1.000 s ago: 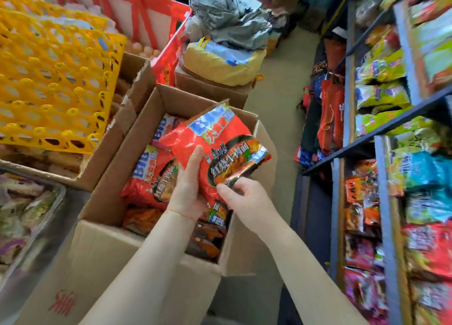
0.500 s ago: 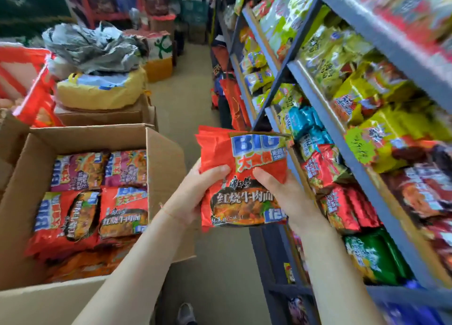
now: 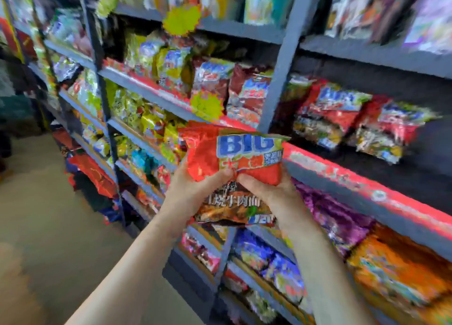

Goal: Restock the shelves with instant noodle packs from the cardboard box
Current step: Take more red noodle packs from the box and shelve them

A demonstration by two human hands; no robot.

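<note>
- Left hand [image 3: 193, 192] and right hand [image 3: 271, 192] both grip one red crinkled plastic noodle pack [image 3: 234, 163], thumbs on front.
- Pack: blue "BIG" lettering, dark lower panel; held upright before grey metal shelf [image 3: 342, 178].

blur: shelf packs [image 3: 342, 114] smeared, labels unreadable | occluded: noodle pack [image 3: 234, 173] middle print, behind thumbs | cropped: both forearms, bottom edge
</note>
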